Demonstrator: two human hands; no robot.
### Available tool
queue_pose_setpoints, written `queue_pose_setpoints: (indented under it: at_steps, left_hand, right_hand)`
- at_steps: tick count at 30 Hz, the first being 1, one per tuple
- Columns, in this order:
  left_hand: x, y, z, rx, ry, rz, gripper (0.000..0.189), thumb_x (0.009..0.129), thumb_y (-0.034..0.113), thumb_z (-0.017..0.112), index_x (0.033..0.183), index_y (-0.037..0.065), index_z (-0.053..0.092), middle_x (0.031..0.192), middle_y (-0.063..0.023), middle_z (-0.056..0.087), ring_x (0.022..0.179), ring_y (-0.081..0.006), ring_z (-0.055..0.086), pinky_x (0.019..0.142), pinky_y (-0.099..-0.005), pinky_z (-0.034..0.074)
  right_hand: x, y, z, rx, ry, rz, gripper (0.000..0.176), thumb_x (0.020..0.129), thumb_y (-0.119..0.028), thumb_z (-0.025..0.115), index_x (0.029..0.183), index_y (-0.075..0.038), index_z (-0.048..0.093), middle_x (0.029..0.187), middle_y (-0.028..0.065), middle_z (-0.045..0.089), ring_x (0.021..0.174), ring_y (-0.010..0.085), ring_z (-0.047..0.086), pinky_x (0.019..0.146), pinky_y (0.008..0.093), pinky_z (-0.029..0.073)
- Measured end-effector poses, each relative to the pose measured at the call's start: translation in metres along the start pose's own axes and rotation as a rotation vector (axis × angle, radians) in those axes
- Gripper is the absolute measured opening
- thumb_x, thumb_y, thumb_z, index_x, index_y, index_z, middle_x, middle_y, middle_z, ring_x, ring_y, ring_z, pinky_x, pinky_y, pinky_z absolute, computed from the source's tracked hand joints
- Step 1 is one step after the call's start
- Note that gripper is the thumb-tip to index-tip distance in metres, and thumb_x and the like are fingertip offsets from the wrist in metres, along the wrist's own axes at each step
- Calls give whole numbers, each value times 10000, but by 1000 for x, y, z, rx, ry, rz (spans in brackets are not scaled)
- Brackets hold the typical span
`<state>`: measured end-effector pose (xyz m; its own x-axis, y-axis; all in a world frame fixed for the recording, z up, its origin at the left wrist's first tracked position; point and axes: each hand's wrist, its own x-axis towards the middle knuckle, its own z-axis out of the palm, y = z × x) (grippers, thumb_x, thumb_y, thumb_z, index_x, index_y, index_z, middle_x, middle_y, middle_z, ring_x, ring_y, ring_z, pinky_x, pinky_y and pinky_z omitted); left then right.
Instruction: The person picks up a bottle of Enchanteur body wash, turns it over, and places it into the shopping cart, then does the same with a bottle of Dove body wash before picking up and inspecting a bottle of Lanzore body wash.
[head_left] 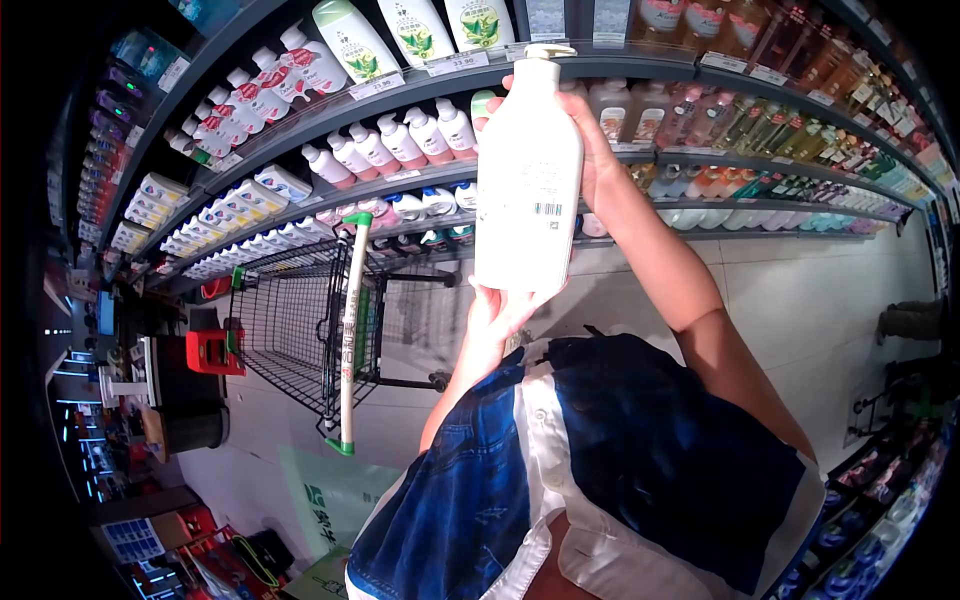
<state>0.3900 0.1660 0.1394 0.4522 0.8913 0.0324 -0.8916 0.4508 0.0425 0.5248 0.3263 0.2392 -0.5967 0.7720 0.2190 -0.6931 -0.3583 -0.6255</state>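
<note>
A large white pump bottle (525, 190) stands nearly upright in front of me, its back label with a barcode turned my way. The pump head sits at its top, in front of the shelf. My right hand (598, 150) grips the bottle from behind at its upper right side, fingertips showing by the shoulder on the left. Under the base, my left hand (500, 312) supports it, with thumb and fingers against the bottom. Part of each hand is hidden by the bottle.
A wire shopping cart (285, 325) with a white-and-green handle (350, 330) stands to the left. Curved shelves (430, 72) of pump bottles and other toiletries run across the front. A red basket or stool (207, 351) is beyond the cart. A person's legs (910, 320) show far right.
</note>
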Motion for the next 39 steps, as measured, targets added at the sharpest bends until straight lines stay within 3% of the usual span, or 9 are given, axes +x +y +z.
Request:
queue_pose_setpoints:
  at_steps: [16,19,22,39]
  left_hand:
    - [-7,-13,-7,-32,90,-2,1127,543,346,862,1471,150,253,1524,-174,198,1392,-455,131,1107,-619,214]
    - [-7,-15,-3,-70,58,-14,1132,541,339,865,1472,150,249,1526,-175,192,1392,-458,128,1109,-621,204]
    - [-7,-16,-3,-68,51,-19,1134,542,333,866,1473,151,245,1527,-178,187,1392,-458,125,1109,-624,199]
    - [-3,-27,-3,-38,43,-8,1133,548,355,854,1475,146,238,1523,-187,188,1388,-467,131,1097,-629,224]
  right_hand:
    - [-18,-1,-8,47,17,-16,652,785,-427,632,1302,-72,451,1216,177,566,1199,351,522,987,483,441]
    - [-18,0,-8,22,13,-47,732,798,-461,622,1334,-15,399,1212,206,564,1149,302,568,977,425,474]
    - [-18,1,-13,63,-11,-26,685,758,-441,661,1299,-74,455,1212,174,567,1197,354,522,987,478,442]
    - [-27,-7,-14,33,-28,-25,658,774,-448,641,1284,-78,453,1206,152,561,1195,330,522,987,463,438]
